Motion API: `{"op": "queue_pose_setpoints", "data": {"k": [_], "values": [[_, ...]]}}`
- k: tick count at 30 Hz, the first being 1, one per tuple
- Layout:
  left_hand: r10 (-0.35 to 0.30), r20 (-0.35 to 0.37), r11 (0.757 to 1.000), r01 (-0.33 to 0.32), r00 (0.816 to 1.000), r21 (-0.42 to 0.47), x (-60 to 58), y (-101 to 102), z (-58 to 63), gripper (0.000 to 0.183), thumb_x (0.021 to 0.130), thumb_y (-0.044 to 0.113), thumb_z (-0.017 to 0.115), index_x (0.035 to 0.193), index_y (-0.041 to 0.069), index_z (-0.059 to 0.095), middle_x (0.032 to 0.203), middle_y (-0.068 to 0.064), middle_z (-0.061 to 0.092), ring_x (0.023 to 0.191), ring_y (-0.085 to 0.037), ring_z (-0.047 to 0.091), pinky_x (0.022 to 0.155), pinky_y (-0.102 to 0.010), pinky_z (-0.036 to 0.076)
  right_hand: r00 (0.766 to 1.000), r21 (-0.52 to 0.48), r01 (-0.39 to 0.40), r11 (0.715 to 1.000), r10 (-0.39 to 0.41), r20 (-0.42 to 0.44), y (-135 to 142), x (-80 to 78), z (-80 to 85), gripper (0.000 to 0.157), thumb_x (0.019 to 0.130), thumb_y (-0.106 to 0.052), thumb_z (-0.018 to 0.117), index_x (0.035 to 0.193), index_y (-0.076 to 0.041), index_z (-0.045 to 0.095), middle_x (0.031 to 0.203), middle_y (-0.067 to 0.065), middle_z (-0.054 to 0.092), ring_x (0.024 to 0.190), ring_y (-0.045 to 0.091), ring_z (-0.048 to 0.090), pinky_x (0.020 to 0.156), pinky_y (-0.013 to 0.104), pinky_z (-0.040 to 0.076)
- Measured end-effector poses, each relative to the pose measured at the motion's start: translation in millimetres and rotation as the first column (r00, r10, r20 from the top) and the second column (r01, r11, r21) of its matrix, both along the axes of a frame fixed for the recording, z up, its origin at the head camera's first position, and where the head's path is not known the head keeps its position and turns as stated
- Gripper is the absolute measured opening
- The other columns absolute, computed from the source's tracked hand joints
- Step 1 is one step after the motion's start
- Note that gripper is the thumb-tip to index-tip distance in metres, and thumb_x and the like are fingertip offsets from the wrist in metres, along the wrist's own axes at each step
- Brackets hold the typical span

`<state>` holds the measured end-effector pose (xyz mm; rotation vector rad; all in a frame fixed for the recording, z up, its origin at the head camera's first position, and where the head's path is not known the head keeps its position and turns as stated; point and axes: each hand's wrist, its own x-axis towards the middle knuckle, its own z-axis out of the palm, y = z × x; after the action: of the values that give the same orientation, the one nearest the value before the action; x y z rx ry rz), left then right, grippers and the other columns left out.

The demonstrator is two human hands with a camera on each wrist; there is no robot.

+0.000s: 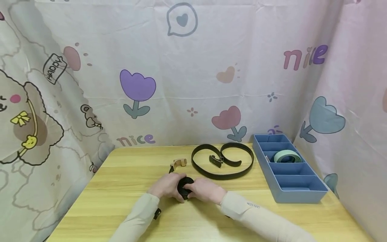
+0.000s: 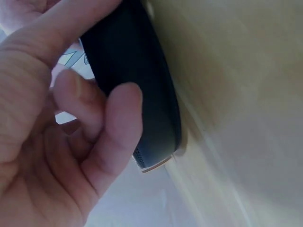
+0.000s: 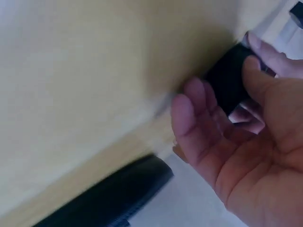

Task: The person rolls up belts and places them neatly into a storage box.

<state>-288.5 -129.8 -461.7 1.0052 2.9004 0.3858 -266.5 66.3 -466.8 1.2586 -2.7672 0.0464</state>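
Note:
A coiled black belt stands on its edge on the wooden table between my two hands. My left hand holds the coil from its left side, with curled fingertips against the black strap in the left wrist view. From the right, my right hand grips it, its thumb on the coil in the right wrist view. Just beyond the left hand lies a tan strap piece with a dark end, partly hidden by that hand.
A loose black belt with a buckle lies looped at the back. On the right stands a blue-grey divided box, with a rolled mint-green belt in a middle compartment. A small black piece shows beside the left sleeve.

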Motion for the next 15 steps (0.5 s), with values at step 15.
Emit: {"op": "queue_pose_setpoints", "data": {"k": [15], "values": [[0.030, 0.033, 0.997, -0.032, 0.999, 0.067, 3.2, -6.9, -6.6, 0.087, 0.059, 0.055, 0.088, 0.126, 0.006, 0.060, 0.111, -0.008, 0.059, 0.094, -0.020, 0.060, 0.087, -0.042, 0.052, 0.986, -0.022, -0.026, 0.999, 0.029, 0.165, 9.4, -11.8, -5.2, 0.031, 0.094, -0.040, 0.059, 0.124, -0.030, 0.060, 0.102, -0.002, 0.066, 0.085, 0.004, 0.057, 0.072, 0.020, 0.048]]}}
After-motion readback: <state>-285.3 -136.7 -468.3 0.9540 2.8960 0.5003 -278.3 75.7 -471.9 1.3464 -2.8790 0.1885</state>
